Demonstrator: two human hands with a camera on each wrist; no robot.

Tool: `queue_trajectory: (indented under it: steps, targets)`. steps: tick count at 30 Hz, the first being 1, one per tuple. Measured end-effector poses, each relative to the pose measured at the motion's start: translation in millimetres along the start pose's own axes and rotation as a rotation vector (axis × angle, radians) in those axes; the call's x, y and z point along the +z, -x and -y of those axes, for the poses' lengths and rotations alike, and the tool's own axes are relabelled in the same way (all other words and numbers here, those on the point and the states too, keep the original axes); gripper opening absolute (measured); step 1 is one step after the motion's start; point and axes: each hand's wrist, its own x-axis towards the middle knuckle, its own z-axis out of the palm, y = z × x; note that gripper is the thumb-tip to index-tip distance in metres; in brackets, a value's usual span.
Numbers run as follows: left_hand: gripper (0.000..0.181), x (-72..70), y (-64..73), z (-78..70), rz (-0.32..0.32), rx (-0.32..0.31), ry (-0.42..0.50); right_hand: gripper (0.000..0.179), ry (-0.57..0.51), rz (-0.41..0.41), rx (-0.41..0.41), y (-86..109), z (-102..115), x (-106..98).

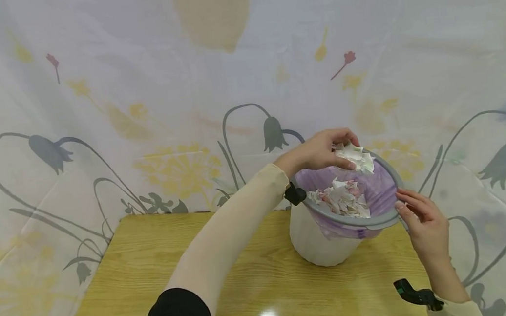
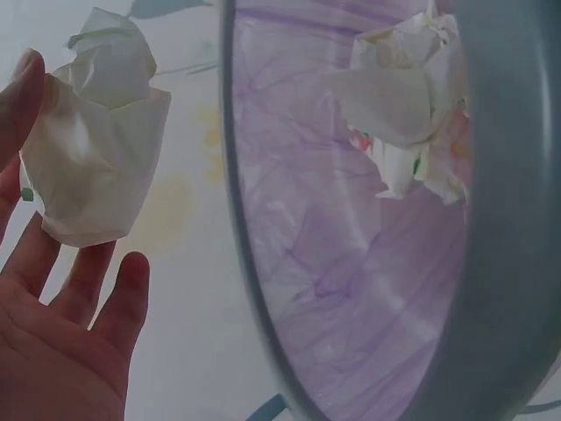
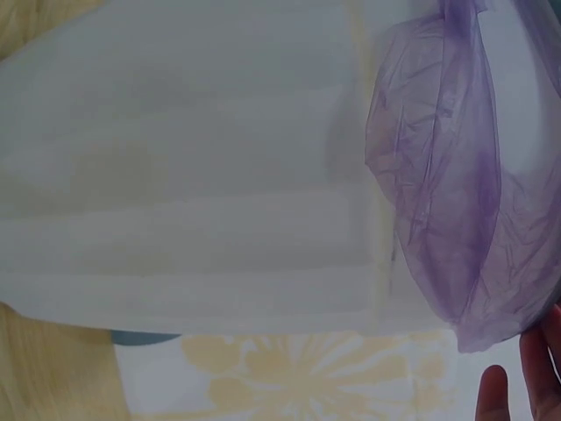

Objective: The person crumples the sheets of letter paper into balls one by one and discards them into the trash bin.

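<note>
My left hand (image 1: pixel 320 151) is above the far side of a white trash bin (image 1: pixel 318 239), its fingers curled around a crumpled piece of white paper (image 1: pixel 357 158). In the left wrist view that crumpled paper (image 2: pixel 96 158) sits between thumb and fingers, outside the bin's grey rim (image 2: pixel 235 202). A purple bag (image 1: pixel 380 183) lines the bin and folds out over its edge. Inside lies a heap of torn paper scraps (image 1: pixel 346 200), white with some pink. My right hand (image 1: pixel 429 226) grips the grey rim at the right, fingertips on its edge.
The bin stands on a wooden table (image 1: pixel 260 255), toward its back right. Behind hangs a pale cloth (image 1: pixel 165 100) printed with flowers. Dark wrist cameras (image 1: pixel 414 296) are strapped to both arms.
</note>
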Motion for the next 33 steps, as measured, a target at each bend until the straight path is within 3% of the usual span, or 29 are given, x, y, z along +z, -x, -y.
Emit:
queue_trajectory:
  steps: [5, 9, 14, 20, 23, 29, 33]
  targets:
    - [0.058, 0.8, 0.6, 3.4, 0.067, -0.031, -0.063, 0.022, 0.002, -0.005, 0.000, -0.2, -2.5, -0.8]
    - [0.065, -2.8, 7.4, 5.8, 0.062, -0.028, -0.069, 0.022, 0.001, -0.008, -0.002, -0.4, -5.9, 0.1]
    - [0.059, -12.5, 28.0, 1.7, 0.034, 0.010, -0.121, 0.022, -0.014, -0.008, 0.000, -0.6, -5.7, 2.6]
    - [0.045, -18.3, 68.7, -2.1, -0.043, 0.104, -0.108, 0.022, -0.004, -0.008, 0.001, -1.0, -3.2, 4.8]
    - [0.042, -19.3, 94.1, -1.2, -0.084, 0.115, -0.087, 0.021, 0.014, -0.013, 0.003, -0.3, -3.0, 4.7]
    - [0.036, -20.0, 143.5, 7.1, -0.207, 0.180, -0.052, 0.022, 0.025, -0.013, -0.033, 0.0, -2.8, 1.3]
    - [0.034, -21.9, 175.8, 15.6, -0.261, 0.204, -0.082, 0.022, 0.015, -0.010, -0.071, 0.7, -1.6, -1.1]
